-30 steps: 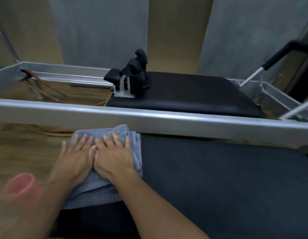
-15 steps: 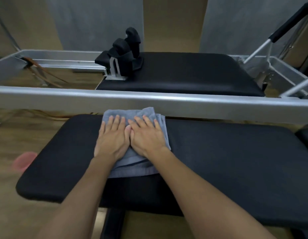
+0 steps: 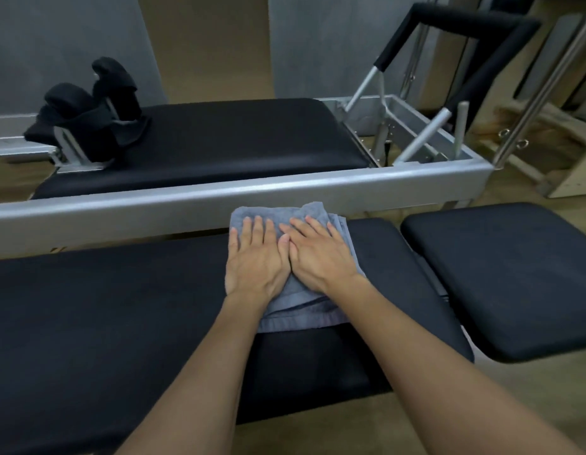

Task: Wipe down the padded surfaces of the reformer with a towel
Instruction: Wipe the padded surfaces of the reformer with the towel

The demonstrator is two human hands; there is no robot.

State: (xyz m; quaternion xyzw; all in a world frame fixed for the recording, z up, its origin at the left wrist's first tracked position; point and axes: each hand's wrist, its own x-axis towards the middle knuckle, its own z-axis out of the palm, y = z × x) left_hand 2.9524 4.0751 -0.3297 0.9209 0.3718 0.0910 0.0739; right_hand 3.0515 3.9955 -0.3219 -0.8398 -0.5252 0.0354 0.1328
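Note:
A folded grey-blue towel (image 3: 298,310) lies on the long black padded surface (image 3: 104,323) in front of me, near its far right end. My left hand (image 3: 255,261) and my right hand (image 3: 321,257) rest side by side on the towel. Both palms are flat, fingers stretched forward, thumbs touching, pressing the towel onto the pad. Beyond the silver frame rail (image 3: 219,198) is the reformer's black carriage pad (image 3: 236,142), with black shoulder rests (image 3: 91,110) at its left end.
A second, smaller black pad (image 3: 502,277) sits to the right, separated by a narrow gap. A black padded footbar (image 3: 465,24) on silver arms rises at the back right. Metal poles and wooden equipment (image 3: 531,126) stand at the far right. The floor is wood.
Both hands have slid the towel to the right along the long pad, from its left end to near its right end. The view has turned right with them.

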